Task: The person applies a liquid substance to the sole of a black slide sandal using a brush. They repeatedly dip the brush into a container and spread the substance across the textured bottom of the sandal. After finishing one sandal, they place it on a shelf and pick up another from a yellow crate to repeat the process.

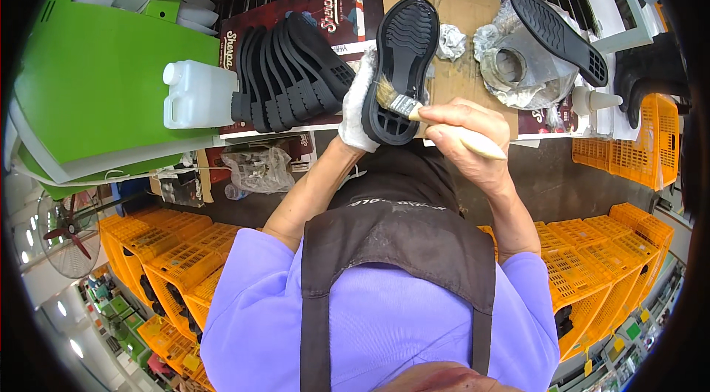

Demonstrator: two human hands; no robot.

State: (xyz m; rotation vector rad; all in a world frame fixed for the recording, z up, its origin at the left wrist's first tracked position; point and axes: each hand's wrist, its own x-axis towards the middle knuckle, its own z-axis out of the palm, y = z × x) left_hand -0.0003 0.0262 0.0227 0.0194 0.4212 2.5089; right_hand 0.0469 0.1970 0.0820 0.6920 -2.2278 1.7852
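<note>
A black shoe sole (405,48) is held upright over the bench edge, its hollow inner side facing me. My left hand (359,107), in a white glove, grips its left edge near the heel; some fingers are hidden behind it. In my bare right hand (470,137) is a paintbrush (403,103) with a pale handle, its bristles touching the sole around the heel. Left of my gloved hand, several black soles (285,74) lean in a row. Another sole (558,37) rests at the right, beside a clear plastic-wrapped container (510,66).
A white jug (198,95) stands left of the row of soles. Cardboard (473,7) covers the bench, with crumpled white paper (451,43) on it. A squeeze bottle (595,101) lies at the right. Orange crates (592,244) stand behind me on both sides; a fan (68,233) is far left.
</note>
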